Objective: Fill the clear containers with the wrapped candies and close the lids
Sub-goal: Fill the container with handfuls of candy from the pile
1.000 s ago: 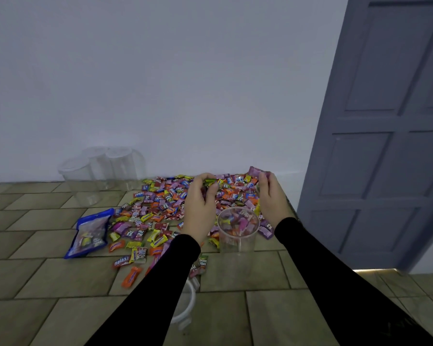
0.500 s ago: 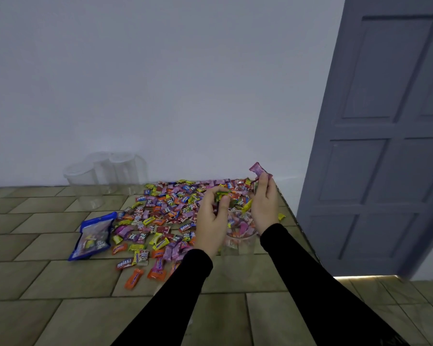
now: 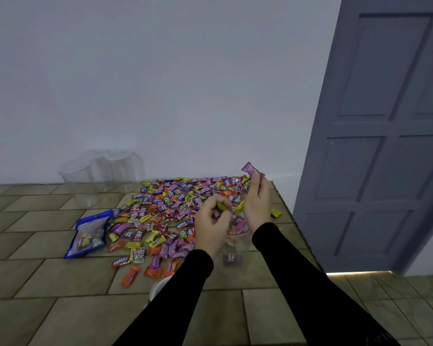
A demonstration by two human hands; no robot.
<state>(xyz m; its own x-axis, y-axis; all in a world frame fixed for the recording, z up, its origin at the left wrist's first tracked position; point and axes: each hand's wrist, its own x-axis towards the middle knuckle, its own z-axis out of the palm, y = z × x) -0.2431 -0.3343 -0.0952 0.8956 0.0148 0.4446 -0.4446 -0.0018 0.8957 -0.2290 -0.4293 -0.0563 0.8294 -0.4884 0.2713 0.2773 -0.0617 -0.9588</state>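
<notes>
Left hand [image 3: 211, 222] curled round a few wrapped candies, one yellow-green wrapper showing at the fingertips. Right hand [image 3: 258, 203] gripped more, a purple candy [image 3: 250, 169] sticking up above its fingers. Open clear container [image 3: 235, 236] stood between and just below both hands, partly filled. Candy pile [image 3: 165, 211] lay left of the left hand; three empty containers [image 3: 98, 176] farther left, by the wall.

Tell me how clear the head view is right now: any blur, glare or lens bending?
Head view: dim, flat light; both hands slightly motion-blurred; clear containers faint against the wall; door leans from wide-angle distortion; bright strip under it.
</notes>
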